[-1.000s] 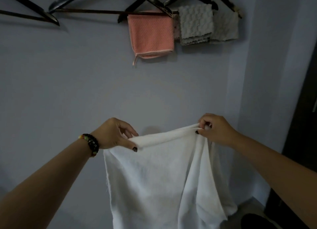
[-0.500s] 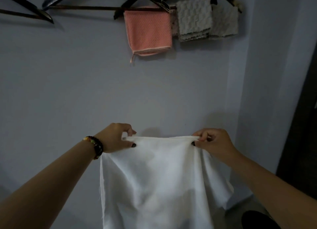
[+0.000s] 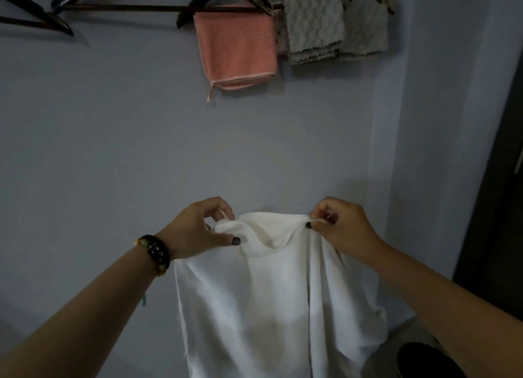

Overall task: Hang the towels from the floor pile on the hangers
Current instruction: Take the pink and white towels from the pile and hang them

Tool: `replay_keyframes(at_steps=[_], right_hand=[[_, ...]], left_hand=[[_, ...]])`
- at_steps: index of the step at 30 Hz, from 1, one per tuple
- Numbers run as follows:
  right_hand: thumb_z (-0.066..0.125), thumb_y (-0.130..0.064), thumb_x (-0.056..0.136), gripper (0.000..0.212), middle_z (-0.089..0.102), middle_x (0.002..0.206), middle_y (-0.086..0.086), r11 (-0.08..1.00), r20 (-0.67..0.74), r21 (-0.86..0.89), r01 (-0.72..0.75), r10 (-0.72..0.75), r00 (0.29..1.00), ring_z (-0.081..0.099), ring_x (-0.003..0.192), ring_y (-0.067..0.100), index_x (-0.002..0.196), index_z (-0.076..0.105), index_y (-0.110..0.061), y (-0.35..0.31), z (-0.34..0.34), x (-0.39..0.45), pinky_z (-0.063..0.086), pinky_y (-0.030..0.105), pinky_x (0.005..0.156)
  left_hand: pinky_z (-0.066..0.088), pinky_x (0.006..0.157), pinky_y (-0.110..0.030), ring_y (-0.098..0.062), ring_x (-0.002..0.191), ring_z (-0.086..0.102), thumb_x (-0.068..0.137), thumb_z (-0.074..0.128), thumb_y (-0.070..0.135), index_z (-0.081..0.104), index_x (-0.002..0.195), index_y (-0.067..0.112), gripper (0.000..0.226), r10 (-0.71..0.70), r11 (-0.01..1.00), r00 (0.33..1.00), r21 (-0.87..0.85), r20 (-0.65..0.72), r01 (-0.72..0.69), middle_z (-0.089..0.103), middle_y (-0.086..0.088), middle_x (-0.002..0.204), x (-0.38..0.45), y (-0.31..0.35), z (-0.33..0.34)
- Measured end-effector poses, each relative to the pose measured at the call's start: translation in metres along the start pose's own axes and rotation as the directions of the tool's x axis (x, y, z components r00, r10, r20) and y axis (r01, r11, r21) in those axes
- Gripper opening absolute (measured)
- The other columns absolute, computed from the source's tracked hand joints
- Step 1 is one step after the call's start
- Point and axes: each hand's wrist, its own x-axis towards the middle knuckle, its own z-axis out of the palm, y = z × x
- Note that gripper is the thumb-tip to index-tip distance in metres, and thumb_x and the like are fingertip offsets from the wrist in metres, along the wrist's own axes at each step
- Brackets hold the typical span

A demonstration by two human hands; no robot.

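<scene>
White cloth, the towel (image 3: 254, 301), hangs in front of me, well below the rail (image 3: 158, 8). My left hand (image 3: 198, 230) pinches its top edge at one corner between thumb and fingers; my right hand (image 3: 342, 227) pinches the other corner the same way.

Change since half a second ago: the top edge was drawn straight between my hands. Now my hands are nearer each other and the edge sags into a slack fold between them. Judgement: I am gathering or folding the towel to a narrower width, a step that suits draping over a hanger bar.

Up on the rail, a pink towel (image 3: 237, 52) and two grey towels (image 3: 314, 24) are already hung at the rail's right end. Dark hangers (image 3: 60, 28) toward the rail's left end carry nothing visible. Judgement: the next move is to lift the towel up to the rail and lay it over a free hanger. Both pinches must hold through the lift.
</scene>
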Motion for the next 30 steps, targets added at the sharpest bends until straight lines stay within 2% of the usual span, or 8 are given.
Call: replay_keyframes(at_steps=[3,6,7,10,12,18,22,30], right_hand=[[0.07,0.003,0.071,0.036,0.067,0.068,-0.007,0.998,0.057,-0.022,0.062,-0.06,0.997,0.062,0.064,0.009,0.064,0.06,-0.03,-0.025,0.009,0.006,0.045,0.012,0.062],[0.07,0.001,0.071,0.032,0.065,0.065,-0.015,0.997,0.137,0.009,0.08,-0.08,0.987,0.06,0.06,0.003,0.065,0.063,-0.029,-0.047,0.016,0.008,0.042,0.009,0.06],[0.071,0.001,0.071,0.031,0.065,0.064,-0.018,0.996,0.165,0.019,0.083,-0.085,0.983,0.058,0.058,0.001,0.066,0.063,-0.028,-0.052,0.017,0.008,0.04,0.007,0.059],[0.073,0.001,0.071,0.024,0.065,0.066,-0.013,0.996,0.218,0.031,0.087,-0.091,0.972,0.055,0.053,0.0,0.068,0.066,-0.022,-0.056,0.016,0.006,0.038,0.007,0.056],[0.074,0.001,0.07,0.022,0.064,0.066,-0.01,0.996,0.197,0.048,0.075,-0.083,0.977,0.053,0.052,0.002,0.07,0.064,-0.019,-0.051,0.015,0.002,0.038,0.008,0.055],[0.074,-0.005,0.07,0.028,0.058,0.076,-0.003,0.992,0.156,-0.031,-0.121,0.124,0.98,0.05,0.058,0.004,0.079,0.054,-0.023,-0.001,0.02,-0.031,0.042,0.015,0.055],[0.075,-0.018,0.073,0.03,0.055,0.069,-0.004,0.917,0.159,-0.195,-0.348,0.38,0.911,0.049,0.058,0.01,0.072,0.046,-0.024,0.052,0.029,-0.074,0.046,0.03,0.058],[0.082,-0.04,0.067,0.045,0.048,0.057,-0.007,0.749,0.11,-0.353,-0.561,0.629,0.77,0.047,0.056,0.01,0.06,0.044,-0.019,0.11,0.006,-0.087,0.032,0.019,0.051]], left_hand=[[0.044,0.061,-0.015,-0.001,0.064,0.056,0.059,0.083,0.055,0.056,0.109,0.043,0.058,0.004,0.994,0.999,0.112,0.052,-0.01,0.061,0.009,0.076,-0.004,0.03,0.011],[0.037,0.062,-0.019,-0.004,0.067,0.05,0.061,0.074,0.069,0.035,0.136,0.048,0.088,0.017,0.948,0.983,0.308,0.184,-0.074,0.055,0.015,0.07,-0.004,0.052,0.028],[0.036,0.064,-0.021,-0.004,0.067,0.048,0.064,0.073,0.068,0.039,0.134,0.046,0.08,0.017,0.937,0.978,0.339,0.208,-0.088,0.051,0.018,0.067,-0.003,0.054,0.033],[0.038,0.062,-0.022,-0.003,0.062,0.051,0.079,0.067,0.057,0.06,0.092,0.034,0.028,0.045,0.949,0.975,0.296,0.219,-0.11,0.054,0.015,0.066,0.003,0.051,0.048],[0.04,0.06,-0.025,-0.006,0.06,0.052,0.086,0.063,0.051,0.054,0.073,0.035,0.022,0.084,0.95,0.982,0.284,0.17,-0.131,0.057,0.01,0.065,0.007,0.042,0.055],[0.047,0.063,-0.032,-0.013,0.063,0.053,0.08,0.05,0.052,0.051,0.069,0.032,0.023,0.088,0.96,0.996,0.266,0.013,-0.088,0.055,0.009,0.061,0.022,0.029,0.073],[0.048,0.068,-0.034,-0.02,0.071,0.058,0.084,0.054,0.046,0.061,0.079,0.019,0.028,0.039,0.969,0.992,0.245,-0.116,-0.01,0.062,0.003,0.07,0.033,0.017,0.067],[0.039,0.073,-0.031,-0.027,0.087,0.057,0.092,0.057,0.033,0.066,0.091,0.018,0.017,-0.202,0.952,0.929,0.163,-0.31,0.261,0.064,-0.005,0.086,0.042,-0.032,0.053]])
